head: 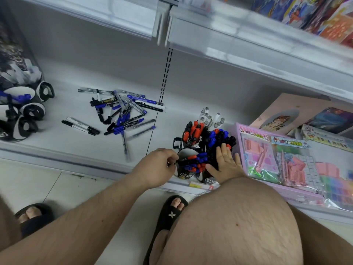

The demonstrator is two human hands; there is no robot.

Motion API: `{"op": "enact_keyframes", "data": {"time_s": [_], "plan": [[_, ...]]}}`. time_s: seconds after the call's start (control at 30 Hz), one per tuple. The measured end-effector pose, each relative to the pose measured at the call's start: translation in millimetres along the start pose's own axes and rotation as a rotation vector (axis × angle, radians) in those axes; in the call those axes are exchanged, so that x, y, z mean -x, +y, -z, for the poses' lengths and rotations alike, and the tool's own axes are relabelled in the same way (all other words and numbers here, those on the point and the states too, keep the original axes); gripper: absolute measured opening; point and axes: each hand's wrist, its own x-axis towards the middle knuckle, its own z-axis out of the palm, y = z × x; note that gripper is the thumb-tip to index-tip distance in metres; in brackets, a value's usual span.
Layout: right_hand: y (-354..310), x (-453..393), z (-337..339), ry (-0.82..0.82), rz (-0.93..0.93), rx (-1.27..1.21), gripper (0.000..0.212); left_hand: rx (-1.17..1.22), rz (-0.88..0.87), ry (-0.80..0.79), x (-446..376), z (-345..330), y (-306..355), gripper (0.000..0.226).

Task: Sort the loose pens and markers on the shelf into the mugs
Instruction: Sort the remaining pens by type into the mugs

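A heap of loose blue and black pens and markers [122, 109] lies mid-shelf, with two black-and-white markers [80, 126] apart at its left. At the shelf's front stand black mugs packed with red, blue and black markers [206, 142]. My left hand [158, 167] is at the rim of the nearest mug [186, 174], fingers curled on a thin pen at that rim. My right hand [225, 163] lies flat, fingers straight, on the marker caps of the mugs beside it.
More black-and-white mugs [24, 111], one with blue pens, stand at the shelf's left end. Pink toy boxes [277, 161] crowd the right side. An upper shelf edge [248, 41] overhangs. My sandalled feet [172, 213] are on the tiled floor below.
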Motion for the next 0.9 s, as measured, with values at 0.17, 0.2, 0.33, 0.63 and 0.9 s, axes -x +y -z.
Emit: {"op": "enact_keyframes", "data": {"time_s": [0.17,0.2,0.33,0.63,0.9], "plan": [[-7,3,-2,-0.029,0.068,0.078,0.084,0.008,-0.002,-0.008,0,1,-4,0.025],[-7,4,2,-0.043,0.078,0.084,0.083,0.018,0.003,-0.01,0,1,-5,0.025],[-5,4,48,-0.074,0.13,0.032,0.079,0.068,0.012,0.007,-1,9,-5,0.026],[-88,18,163,-0.123,0.387,0.201,0.075,0.252,0.085,0.085,6,32,-17,0.025],[-193,-18,124,-0.269,0.376,0.133,0.066,0.505,0.336,0.279,18,63,-71,0.023]]}}
